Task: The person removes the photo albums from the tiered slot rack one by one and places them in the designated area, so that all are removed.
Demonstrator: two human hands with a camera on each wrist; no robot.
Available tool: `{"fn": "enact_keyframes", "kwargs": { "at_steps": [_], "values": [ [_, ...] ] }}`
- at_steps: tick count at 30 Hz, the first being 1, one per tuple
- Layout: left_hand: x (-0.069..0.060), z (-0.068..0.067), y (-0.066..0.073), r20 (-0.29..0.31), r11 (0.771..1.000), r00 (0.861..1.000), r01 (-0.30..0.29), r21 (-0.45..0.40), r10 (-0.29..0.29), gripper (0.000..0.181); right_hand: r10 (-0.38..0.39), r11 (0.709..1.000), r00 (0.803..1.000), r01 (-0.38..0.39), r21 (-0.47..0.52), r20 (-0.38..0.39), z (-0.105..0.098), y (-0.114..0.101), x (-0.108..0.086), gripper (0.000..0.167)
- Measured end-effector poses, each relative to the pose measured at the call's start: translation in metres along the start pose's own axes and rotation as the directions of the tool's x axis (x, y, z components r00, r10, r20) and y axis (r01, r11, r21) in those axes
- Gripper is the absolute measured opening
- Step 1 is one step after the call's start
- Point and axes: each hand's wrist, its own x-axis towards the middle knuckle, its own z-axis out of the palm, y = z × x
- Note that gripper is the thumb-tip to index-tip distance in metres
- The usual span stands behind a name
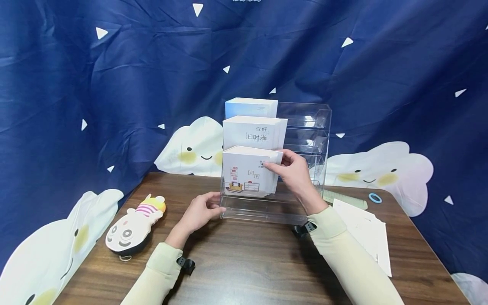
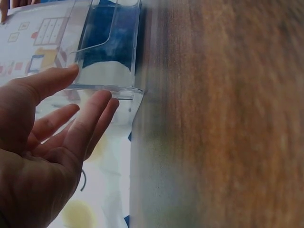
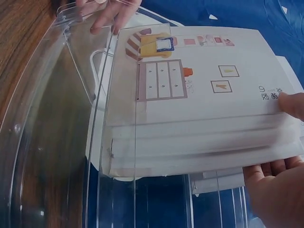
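A clear acrylic tiered rack (image 1: 263, 216) stands on the table with stacks of white cards in its left half. My right hand (image 1: 296, 173) pinches the lowest stack of cards (image 1: 244, 169), printed with room furniture, thumb in front and fingers behind its right edge. In the right wrist view that stack (image 3: 204, 104) sits behind the clear front lip. At the rack's lower left corner, my left hand (image 1: 200, 214) holds the side edge between thumb and fingers; the left wrist view shows this hand (image 2: 52, 123) from close by. A middle stack (image 1: 248, 131) and a top stack (image 1: 249, 109) rise behind.
Loose white cards (image 1: 364, 237) lie fanned on the table at the right, near a pale green comb (image 1: 345, 199) and a blue ring (image 1: 375, 198). A plush toy (image 1: 131, 228) lies at the left. A dark blue curtain (image 1: 171, 63) hangs behind the table.
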Motion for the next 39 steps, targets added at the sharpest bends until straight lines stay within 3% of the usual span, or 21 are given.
{"fn": "enact_keyframes", "kwargs": {
  "at_steps": [15,23,39],
  "values": [
    [0.000,0.000,-0.001,0.001,1.000,1.000,-0.004,-0.012,0.004,0.054,-0.026,1.000,1.000,0.026,0.012,-0.007,0.004,-0.003,0.001,0.039],
    [0.001,0.000,-0.003,0.005,1.000,1.000,-0.008,-0.014,0.009,0.053,-0.091,0.996,0.996,0.091,-0.003,0.004,0.001,-0.003,0.002,0.040],
    [0.000,0.001,-0.002,0.004,1.000,1.000,0.003,-0.005,-0.003,0.052,-0.127,0.991,0.992,0.127,0.049,-0.015,-0.012,-0.005,0.002,0.043]
  ]
}}
